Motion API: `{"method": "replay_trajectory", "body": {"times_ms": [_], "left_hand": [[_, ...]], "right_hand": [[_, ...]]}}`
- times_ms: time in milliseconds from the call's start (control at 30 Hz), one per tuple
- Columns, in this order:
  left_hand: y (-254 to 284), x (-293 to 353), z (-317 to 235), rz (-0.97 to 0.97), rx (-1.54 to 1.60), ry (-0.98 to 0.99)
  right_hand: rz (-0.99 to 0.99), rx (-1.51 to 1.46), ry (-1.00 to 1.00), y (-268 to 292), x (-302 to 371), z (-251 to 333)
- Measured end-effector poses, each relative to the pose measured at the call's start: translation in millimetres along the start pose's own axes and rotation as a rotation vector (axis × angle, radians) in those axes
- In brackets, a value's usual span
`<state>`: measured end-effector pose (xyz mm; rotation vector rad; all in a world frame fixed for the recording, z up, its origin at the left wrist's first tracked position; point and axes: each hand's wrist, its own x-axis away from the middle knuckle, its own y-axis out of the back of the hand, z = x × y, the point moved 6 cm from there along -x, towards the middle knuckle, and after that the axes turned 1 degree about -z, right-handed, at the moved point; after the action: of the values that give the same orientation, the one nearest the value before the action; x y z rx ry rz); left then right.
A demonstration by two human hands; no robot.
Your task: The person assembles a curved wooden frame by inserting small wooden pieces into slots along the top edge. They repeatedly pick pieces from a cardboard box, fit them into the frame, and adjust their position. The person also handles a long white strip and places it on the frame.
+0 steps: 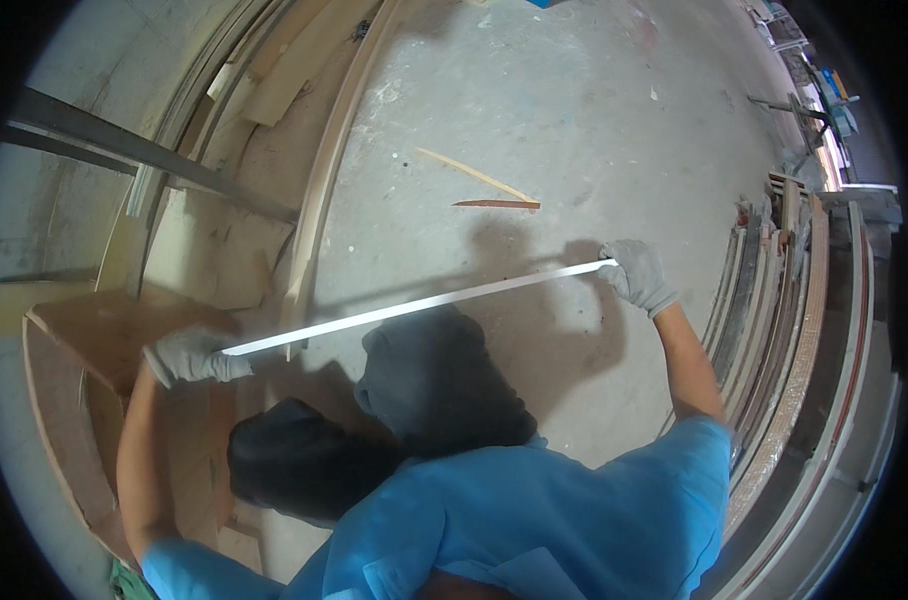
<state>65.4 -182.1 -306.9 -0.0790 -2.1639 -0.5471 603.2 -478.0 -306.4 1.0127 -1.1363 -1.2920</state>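
Observation:
A long, narrow white strip (424, 303) stretches across in front of me, its right end a little higher in the picture. My left hand (196, 358), in a light grey work glove, is closed on the strip's left end, near a brown wooden box. At the other end my right hand (636, 274), gloved the same way, pinches the strip over the concrete floor. Between the two hands the strip spans the gap unsupported, above my dark-clad knees (439, 375). Whether the strip is a rigid slat or a flexible band I cannot tell.
Two thin wood offcuts (479, 178) lie on the concrete floor (564, 100) ahead. The open wooden box (74, 400) stands at my left, with boards (319, 170) and a metal bar (144, 150) beyond. Long strips and profiles (784, 330) are stacked at my right.

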Motion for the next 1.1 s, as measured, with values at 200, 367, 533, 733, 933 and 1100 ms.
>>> {"method": "replay_trajectory", "body": {"times_ms": [200, 367, 533, 733, 933, 1100], "left_hand": [[-42, -11, 30, 0.222, 0.075, 0.238], [-95, 20, 22, 0.079, 0.778, 0.299], [-129, 45, -5, -0.115, 0.766, 0.388], [-145, 28, -40, -0.385, 1.045, 0.367], [-117, -60, -19, -0.861, 0.879, 0.238], [-85, -114, -67, -0.864, 0.591, 0.15]], "right_hand": [[0.109, -0.152, -0.027, -14, -40, 14], [0.269, -0.065, -0.239, -2, -23, 33], [0.249, -0.006, -0.573, 0, 20, 90], [-0.027, -0.143, -0.687, -27, -12, 120], [0.085, -0.148, -0.781, -72, -99, 121], [-0.179, -0.549, -0.766, -65, -141, 148]]}}
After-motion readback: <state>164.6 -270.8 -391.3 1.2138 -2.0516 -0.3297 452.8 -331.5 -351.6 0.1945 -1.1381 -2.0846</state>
